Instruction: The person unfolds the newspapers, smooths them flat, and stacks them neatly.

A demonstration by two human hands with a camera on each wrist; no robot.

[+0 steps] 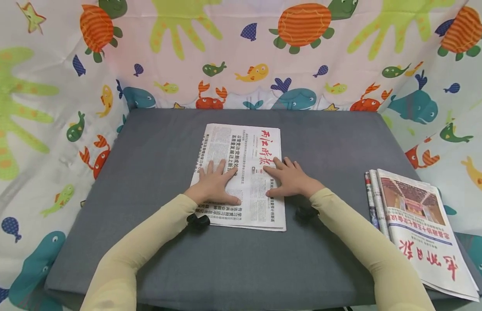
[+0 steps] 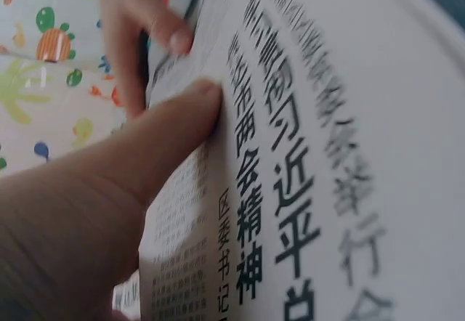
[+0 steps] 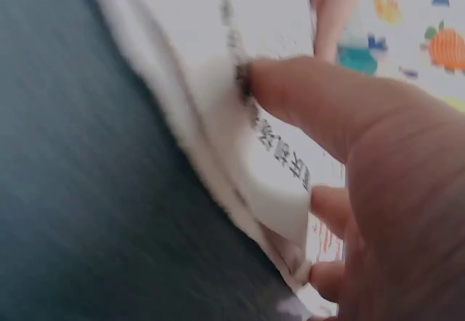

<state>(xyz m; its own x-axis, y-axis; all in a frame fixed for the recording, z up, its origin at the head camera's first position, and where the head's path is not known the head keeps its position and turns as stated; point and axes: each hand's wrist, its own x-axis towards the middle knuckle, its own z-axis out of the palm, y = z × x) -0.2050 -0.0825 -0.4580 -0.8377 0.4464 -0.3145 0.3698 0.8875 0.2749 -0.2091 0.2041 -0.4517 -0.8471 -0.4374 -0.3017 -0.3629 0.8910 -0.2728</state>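
A folded newspaper (image 1: 248, 185) with red and black print lies flat in the middle of the grey table. On its left part rests my left hand (image 1: 212, 183), fingers spread and pointing away from me. My right hand (image 1: 289, 178) lies across the paper's right edge, its fingers also spread. In the left wrist view the left thumb (image 2: 182, 128) touches the printed page (image 2: 290, 154). Seen from the right wrist, the thumb (image 3: 305, 96) is on the page near the layered edge of the newspaper (image 3: 196, 118), with fingertips beside that edge.
More folded newspapers (image 1: 423, 233) lie stacked at the table's right side, the top one bearing a photo and red title. Grey cloth covers the table (image 1: 322, 259). A curtain (image 1: 241, 52) printed with sea animals hangs behind and on both sides.
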